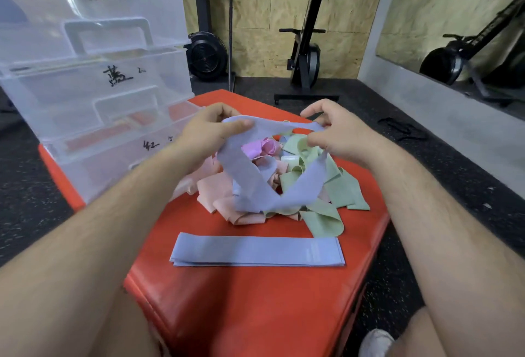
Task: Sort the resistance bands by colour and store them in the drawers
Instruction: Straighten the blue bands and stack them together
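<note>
Blue band [250,174] twisted, pinched between both hands, drooping onto pile [321,186]

chipboard walls [284,1], speckled black floor [412,157]

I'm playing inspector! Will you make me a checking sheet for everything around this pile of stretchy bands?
Surface: red mat on a speckled floor.
Job's things: lifted blue band above a mixed pile of pink bands, green bands and a purple band; folded blue band lying flat in front; clear drawers, hand-labelled, at the left.
Clutter: dark straps on the floor, unclear.
Grips: left hand and right hand both pinch the lifted blue band.
Cables: nothing seen.
Surroundings: exercise machine, wooden wall.
</note>
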A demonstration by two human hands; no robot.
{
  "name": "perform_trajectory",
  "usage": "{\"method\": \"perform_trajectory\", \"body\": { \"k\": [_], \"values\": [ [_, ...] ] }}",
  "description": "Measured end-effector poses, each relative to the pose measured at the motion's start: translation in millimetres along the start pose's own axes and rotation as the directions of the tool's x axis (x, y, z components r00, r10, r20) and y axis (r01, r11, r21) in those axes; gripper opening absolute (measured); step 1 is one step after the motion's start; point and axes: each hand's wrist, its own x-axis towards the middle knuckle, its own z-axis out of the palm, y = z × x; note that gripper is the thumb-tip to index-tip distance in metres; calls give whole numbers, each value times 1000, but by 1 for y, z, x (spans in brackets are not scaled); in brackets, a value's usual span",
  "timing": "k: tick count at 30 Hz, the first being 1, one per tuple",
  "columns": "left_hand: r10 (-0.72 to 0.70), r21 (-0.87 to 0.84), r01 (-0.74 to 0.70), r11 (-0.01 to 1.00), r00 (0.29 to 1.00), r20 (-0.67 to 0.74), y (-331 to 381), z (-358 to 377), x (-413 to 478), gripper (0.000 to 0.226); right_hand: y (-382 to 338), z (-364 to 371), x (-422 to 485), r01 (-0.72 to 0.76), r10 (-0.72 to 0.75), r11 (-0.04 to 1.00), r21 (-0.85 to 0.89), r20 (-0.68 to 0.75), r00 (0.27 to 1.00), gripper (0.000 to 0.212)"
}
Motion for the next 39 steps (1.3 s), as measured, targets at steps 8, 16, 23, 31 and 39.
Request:
{"method": "perform_trajectory", "body": {
  "k": [8,16,23,31,39],
  "values": [
    [89,260,-62,964,992,-94,-1,3,-17,21,1,-10,-33,-85,-50,857,508,245,968,52],
    [107,59,-98,993,980,-168,30,14,-39,6,-30,2,-43,-40,-243,528,848,196,950,46],
    [133,-385,-110,916,991,32,45,23,-61,13,-41,15,-37,81,-177,585,807,30,984,39],
    [145,-322,-148,935,989,-32,43,24,-70,19,-42,43,-36,146,-80,880,452,-161,984,9],
    [287,-20,-291,956,951,-117,40,20,-72,11,-47,48,-41,144,-124,918,369,-79,989,15]
  ]
}}
